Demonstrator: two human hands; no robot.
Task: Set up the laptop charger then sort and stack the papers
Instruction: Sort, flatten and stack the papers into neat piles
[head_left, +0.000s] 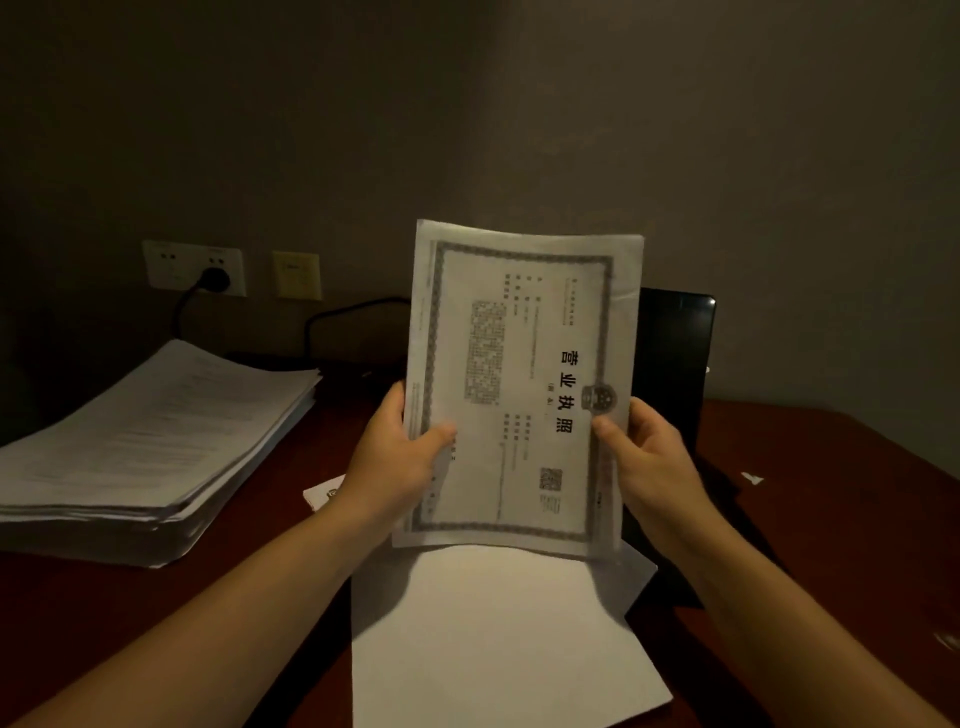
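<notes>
Bench (156, 623): dark reddish wood, dimly lit, and it fills the near and middle ground.

1. Blank white sheet (498, 649). It lies flat on the bench nearest you, between your forearms. Its far right corner overlaps a dark flat shape that I cannot tell apart from the shadow.
2. Left grip (400, 457). It is closed on the lower left edge of the printed sheet (519, 374), with the thumb on the front face and the fingers hidden behind.
3. Right grip (654, 457). It is closed on the same sheet's right edge, thumb in front and fingers behind.
4. Printed sheet. You hold it upright and clear of the bench, above the far edge of the blank sheet. It has an ornate border and is turned so the bold heading runs sideways. The top bows slightly.
5. Small white slip (322, 491). It rests on the bench, mostly hidden behind your left wrist.
6. Paper stack (145, 436). It is thick and sits on the bench well to your left, with its edges slightly fanned.
7. White scraps (751, 478). They lie on the bench to your right.
8. Laptop screen (675, 343). It is black and stands open behind the printed sheet, which hides its left part.
9. Black cable (353, 312). It arcs along the back of the bench and passes behind the printed sheet, so its end is hidden.
10. White wall socket (195, 267). It is on the far wall at left, with a black plug (215, 279) seated in it.
11. Yellowish wall plate (297, 274). It sits just right of the socket.
</notes>
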